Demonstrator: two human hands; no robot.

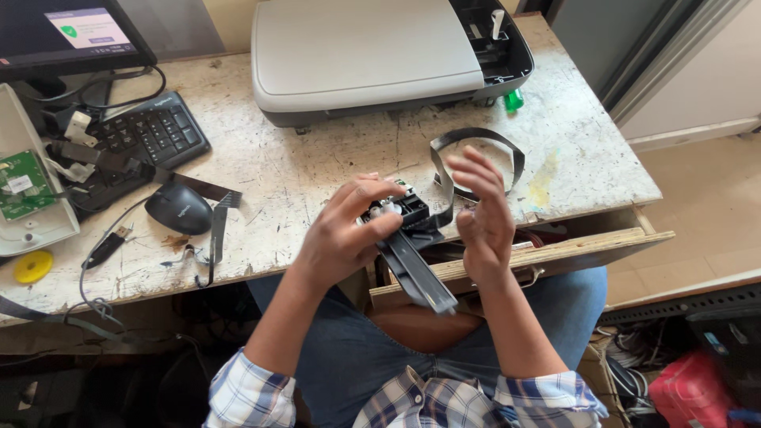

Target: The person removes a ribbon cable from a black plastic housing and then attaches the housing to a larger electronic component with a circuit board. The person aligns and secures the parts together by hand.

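At frame centre, the left hand [345, 230] pinches a black plastic printer carriage part with a long flat bar [408, 238], already out of the grey flatbed printer [365, 55] at top. The right hand [479, 214], grip spread, hovers beside its dark ribbon cable [476, 158] looping over the scratched white surface [317, 166].

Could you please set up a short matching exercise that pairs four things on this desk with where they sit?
Things:
1. printer
2. mouse
3. yellow disc
4. black part

Places:
A. at the desk's near left edge
B. held in the left hand, beside the open right hand
C. at the back of the desk
D. just in front of the keyboard

Pairs: 1-C, 2-D, 3-A, 4-B
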